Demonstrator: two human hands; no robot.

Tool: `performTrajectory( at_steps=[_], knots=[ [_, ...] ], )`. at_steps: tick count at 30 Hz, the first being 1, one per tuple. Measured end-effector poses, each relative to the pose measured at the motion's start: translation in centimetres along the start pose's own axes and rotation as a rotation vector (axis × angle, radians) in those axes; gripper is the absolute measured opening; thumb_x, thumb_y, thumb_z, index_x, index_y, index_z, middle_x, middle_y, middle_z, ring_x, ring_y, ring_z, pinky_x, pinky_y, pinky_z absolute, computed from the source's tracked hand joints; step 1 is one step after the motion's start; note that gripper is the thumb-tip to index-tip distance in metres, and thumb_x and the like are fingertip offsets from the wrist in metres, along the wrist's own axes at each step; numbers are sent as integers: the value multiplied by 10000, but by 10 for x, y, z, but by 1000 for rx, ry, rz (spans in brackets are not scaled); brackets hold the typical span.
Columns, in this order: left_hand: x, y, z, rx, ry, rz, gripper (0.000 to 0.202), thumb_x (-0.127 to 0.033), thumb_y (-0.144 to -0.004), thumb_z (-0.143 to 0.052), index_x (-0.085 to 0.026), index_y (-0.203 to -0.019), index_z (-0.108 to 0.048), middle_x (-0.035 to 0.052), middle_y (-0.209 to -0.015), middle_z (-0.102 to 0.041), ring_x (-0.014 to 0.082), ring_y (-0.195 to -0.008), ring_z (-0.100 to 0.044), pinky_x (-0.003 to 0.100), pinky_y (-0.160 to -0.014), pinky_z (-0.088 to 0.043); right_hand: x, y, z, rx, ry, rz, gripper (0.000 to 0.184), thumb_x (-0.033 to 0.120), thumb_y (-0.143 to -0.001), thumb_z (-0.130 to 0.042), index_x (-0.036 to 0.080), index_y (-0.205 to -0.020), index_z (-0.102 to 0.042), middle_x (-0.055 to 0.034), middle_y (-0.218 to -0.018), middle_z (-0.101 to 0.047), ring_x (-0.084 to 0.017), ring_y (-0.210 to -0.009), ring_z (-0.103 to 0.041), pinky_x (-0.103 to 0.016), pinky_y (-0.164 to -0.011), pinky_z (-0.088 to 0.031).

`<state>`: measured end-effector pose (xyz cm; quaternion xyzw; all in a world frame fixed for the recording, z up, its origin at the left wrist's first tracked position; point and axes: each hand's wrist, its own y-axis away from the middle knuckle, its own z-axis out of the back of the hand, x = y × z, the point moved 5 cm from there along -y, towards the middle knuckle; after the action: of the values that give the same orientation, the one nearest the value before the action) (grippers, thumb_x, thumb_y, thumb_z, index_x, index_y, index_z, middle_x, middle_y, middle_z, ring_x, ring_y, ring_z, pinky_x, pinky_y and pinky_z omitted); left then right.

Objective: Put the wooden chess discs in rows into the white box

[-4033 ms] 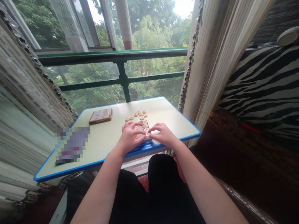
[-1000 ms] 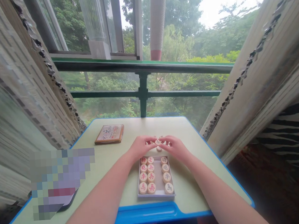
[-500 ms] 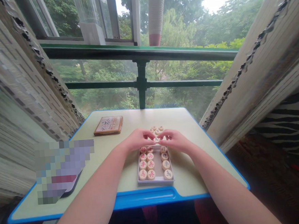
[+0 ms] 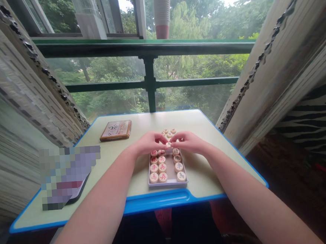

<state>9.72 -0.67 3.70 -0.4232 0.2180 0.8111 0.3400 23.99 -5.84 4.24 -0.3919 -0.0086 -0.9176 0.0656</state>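
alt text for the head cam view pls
The left hand and right hand meet above a pale tray of Chinese chess pieces, with loose pieces just beyond, on a blue-edged table before a window railing.

**A:** Where's the camera on this one?

**B:** Strapped to the person's head, facing forward and down at the bench (image 4: pixel 203 182). It's close: the left hand (image 4: pixel 150 143) and right hand (image 4: pixel 188 142) sit mid-frame, and the green railing (image 4: pixel 118 47) runs across up top.
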Motion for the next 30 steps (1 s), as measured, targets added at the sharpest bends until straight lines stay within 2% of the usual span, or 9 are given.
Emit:
performTrajectory(
  at_steps=[4,9,17,25,30],
  knots=[
    [1,0,-1,20,37,-16,327,-360,-607,-698,-147,-856,-688,30,-772,-659,154,-713,-568,255,-624,-424,2,2,0,13,11,7,273,372,-690,-616,160,-842,-698,-17,-767,-642,-102,-606,-466,-227,-545,-349],
    [5,1,-1,26,48,22,378,-393,-582,-714,-139,-861,-684,33,-753,-655,162,-699,-573,262,-615,-425,3,3,0,16,12,8,286,342,-654,-653,165,-877,-689,-22,-824,-651,-113,-655,-504,-225,-577,-374],
    [6,1,-3,58,50,50,286,-280,-580,-695,-133,-825,-695,23,-678,-650,162,-662,-574,257,-604,-417,5,2,-4,32,85,35,217,299,-661,-630,172,-826,-692,-7,-781,-651,-114,-653,-498,-227,-572,-359],
    [5,2,-3,113,50,60,372,-382,-573,-721,-145,-858,-686,36,-770,-659,160,-708,-570,253,-622,-411,3,3,-4,70,62,10,249,348,-685,-609,167,-836,-688,-6,-740,-628,-101,-611,-462,-225,-546,-333],
    [2,3,0,82,32,51,427,-433,-552,-735,-150,-869,-691,32,-766,-642,165,-738,-559,250,-628,-404,5,4,-2,42,61,26,270,376,-654,-649,174,-829,-684,-6,-765,-627,-107,-633,-465,-220,-546,-331]
  ],
)
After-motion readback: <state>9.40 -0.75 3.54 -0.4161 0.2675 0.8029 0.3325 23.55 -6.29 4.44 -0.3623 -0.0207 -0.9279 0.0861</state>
